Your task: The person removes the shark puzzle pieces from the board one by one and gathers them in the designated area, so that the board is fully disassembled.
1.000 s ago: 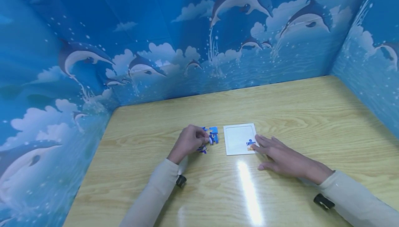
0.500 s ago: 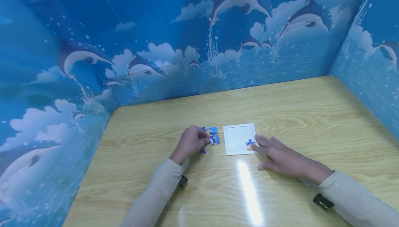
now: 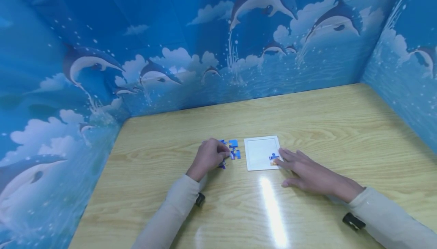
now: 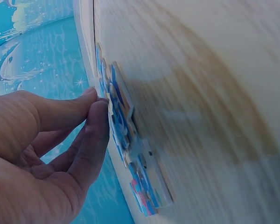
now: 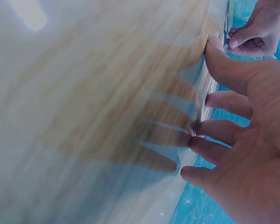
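Among several blue jigsaw puzzle pieces (image 3: 233,143), my left hand (image 3: 209,155) pinches one puzzle piece (image 3: 233,155) between thumb and fingertips. The left wrist view shows the fingertips right at the edge of the low heap of pieces (image 4: 122,128), some overlapping. To the right lies a white square puzzle tray (image 3: 255,153) with a raised rim. One blue and orange piece (image 3: 273,157) sits in its lower right corner. My right hand (image 3: 308,170) rests with spread fingers at the tray's right edge, index fingertip over that corner piece. The left hand partly covers the heap.
A light wood table (image 3: 324,127) carries everything. Blue dolphin-print curtains (image 3: 191,51) stand along its back and sides. A bright light reflection (image 3: 273,211) crosses the table in front of the tray.
My left hand has shifted slightly right among the pieces, and the pieces by its fingertips moved a little right too. The right hand and tray have stayed put.
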The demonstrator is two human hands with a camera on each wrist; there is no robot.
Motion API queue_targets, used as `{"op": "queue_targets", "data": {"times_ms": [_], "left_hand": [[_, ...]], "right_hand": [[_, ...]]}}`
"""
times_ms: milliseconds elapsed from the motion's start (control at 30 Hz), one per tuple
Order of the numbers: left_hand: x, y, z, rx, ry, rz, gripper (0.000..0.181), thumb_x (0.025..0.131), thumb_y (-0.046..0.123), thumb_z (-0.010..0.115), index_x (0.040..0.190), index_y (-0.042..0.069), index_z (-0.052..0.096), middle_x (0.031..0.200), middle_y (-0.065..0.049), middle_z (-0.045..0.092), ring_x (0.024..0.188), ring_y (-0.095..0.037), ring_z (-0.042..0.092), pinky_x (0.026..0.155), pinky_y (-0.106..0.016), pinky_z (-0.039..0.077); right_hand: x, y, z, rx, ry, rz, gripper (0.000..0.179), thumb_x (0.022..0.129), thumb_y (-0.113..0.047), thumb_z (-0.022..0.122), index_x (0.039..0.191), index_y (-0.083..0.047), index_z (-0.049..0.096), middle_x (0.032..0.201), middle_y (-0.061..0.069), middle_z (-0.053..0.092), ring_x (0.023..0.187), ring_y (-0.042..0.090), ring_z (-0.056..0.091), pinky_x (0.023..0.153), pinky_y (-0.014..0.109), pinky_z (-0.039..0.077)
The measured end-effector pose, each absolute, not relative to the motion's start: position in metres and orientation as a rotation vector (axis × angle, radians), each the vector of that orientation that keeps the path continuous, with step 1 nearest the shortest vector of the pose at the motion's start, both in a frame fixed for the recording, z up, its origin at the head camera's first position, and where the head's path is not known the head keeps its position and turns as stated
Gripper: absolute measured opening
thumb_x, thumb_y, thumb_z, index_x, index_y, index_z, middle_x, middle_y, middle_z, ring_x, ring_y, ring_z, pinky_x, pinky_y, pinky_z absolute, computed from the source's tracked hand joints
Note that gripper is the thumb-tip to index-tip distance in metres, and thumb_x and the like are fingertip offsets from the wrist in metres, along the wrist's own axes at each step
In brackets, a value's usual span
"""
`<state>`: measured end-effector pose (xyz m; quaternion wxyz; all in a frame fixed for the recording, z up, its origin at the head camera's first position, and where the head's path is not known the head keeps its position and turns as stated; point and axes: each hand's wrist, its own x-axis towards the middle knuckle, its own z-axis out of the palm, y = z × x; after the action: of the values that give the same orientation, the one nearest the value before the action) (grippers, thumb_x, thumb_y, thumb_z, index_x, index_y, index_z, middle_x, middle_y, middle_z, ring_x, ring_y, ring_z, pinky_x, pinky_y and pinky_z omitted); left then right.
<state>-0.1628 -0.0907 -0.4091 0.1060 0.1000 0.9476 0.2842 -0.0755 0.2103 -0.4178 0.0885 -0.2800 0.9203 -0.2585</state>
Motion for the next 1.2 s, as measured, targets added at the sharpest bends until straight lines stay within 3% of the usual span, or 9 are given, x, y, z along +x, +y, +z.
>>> {"op": "queue_targets", "data": {"times_ms": [400, 700, 967, 1200], "left_hand": [[-0.159, -0.074, -0.405, 0.385, 2.780, 0.845, 0.004, 0.089, 0.014, 0.079, 0.093, 0.013, 0.079, 0.086, 0.003, 0.074, 0.078, -0.010, 0.066, 0.073, -0.029, 0.056], [-0.159, -0.048, -0.408, 0.612, 2.754, 0.860, 0.004, 0.087, 0.012, 0.080, 0.091, 0.010, 0.080, 0.085, 0.002, 0.076, 0.080, -0.010, 0.067, 0.075, -0.025, 0.053], [-0.158, -0.018, -0.408, 0.701, 2.727, 0.813, 0.006, 0.089, 0.014, 0.079, 0.093, 0.011, 0.081, 0.089, 0.002, 0.077, 0.084, -0.008, 0.069, 0.074, -0.019, 0.052], [-0.156, -0.003, -0.409, 0.722, 2.699, 0.805, 0.007, 0.088, 0.014, 0.080, 0.094, 0.011, 0.081, 0.089, 0.002, 0.078, 0.084, -0.010, 0.069, 0.076, -0.021, 0.052]], "right_hand": [[-0.074, 0.210, -0.418, -0.818, 2.744, -0.769, 0.071, 0.087, -0.026, 0.079, 0.143, 0.006, 0.049, 0.156, 0.033, 0.027, 0.146, 0.048, 0.025, 0.113, 0.069, 0.017], [-0.075, 0.212, -0.419, -0.824, 2.743, -0.765, 0.070, 0.088, -0.027, 0.078, 0.143, 0.005, 0.050, 0.155, 0.034, 0.027, 0.146, 0.048, 0.025, 0.113, 0.069, 0.017], [-0.076, 0.212, -0.418, -0.831, 2.733, -0.766, 0.070, 0.088, -0.026, 0.078, 0.143, 0.006, 0.050, 0.155, 0.034, 0.028, 0.146, 0.049, 0.025, 0.113, 0.070, 0.017], [-0.076, 0.212, -0.417, -0.843, 2.719, -0.764, 0.069, 0.087, -0.025, 0.078, 0.143, 0.005, 0.050, 0.156, 0.033, 0.027, 0.146, 0.049, 0.025, 0.112, 0.071, 0.018]]}}
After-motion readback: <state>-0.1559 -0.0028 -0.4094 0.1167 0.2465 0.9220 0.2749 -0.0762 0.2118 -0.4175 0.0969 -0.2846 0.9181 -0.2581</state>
